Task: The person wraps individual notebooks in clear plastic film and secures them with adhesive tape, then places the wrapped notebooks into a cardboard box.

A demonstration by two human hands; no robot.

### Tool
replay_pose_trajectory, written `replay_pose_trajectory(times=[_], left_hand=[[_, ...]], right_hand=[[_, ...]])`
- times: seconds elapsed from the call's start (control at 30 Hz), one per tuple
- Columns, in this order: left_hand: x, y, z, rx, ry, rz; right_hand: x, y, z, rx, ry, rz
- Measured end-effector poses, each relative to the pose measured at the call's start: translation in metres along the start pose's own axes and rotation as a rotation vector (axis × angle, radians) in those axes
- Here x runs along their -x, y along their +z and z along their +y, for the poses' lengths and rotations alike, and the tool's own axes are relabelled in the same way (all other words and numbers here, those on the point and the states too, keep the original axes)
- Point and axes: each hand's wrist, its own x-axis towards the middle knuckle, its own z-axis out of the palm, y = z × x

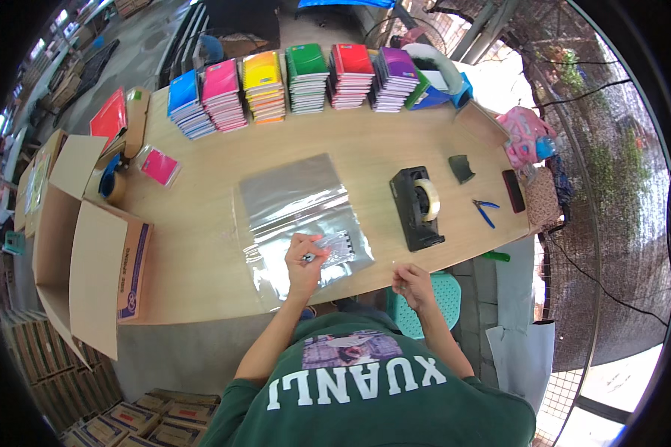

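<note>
A stack of clear plastic bags (294, 197) lies in the middle of the wooden table (201, 246). My left hand (304, 264) rests on the near edge of this stack, pinching a small clear packet with dark print (334, 248). My right hand (411, 283) hovers at the table's front edge, fingers closed on what looks like a short strip of clear tape. A black tape dispenser (417, 206) stands just right of the bags, close to my right hand.
Stacks of coloured notebooks (291, 82) line the far edge. An open cardboard box (82, 246) stands at the left, with a tape roll (112, 182) and a pink packet (159, 166) nearby. Blue pliers (486, 211), a phone (513, 191) and a pink bag (528, 134) lie right.
</note>
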Motion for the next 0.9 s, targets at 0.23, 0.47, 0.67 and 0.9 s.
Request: replay_pose_trajectory(times=[0.23,0.47,0.67,0.9], left_hand=[[0.001,-0.001,0.004,-0.017,0.066,-0.015],[0.002,-0.004,0.002,-0.057,0.045,-0.055],[-0.02,-0.014,0.013,0.134,-0.213,-0.213],[-0.013,-0.025,0.052,-0.272,-0.047,-0.55]], right_hand=[[0.026,0.124,-0.021,0.448,-0.368,-0.213],[0.013,0.119,0.024,0.445,-0.286,-0.047],[-0.033,0.104,0.04,0.817,-0.638,-0.028],[-0.069,0.046,0.043,0.872,-0.434,-0.115]])
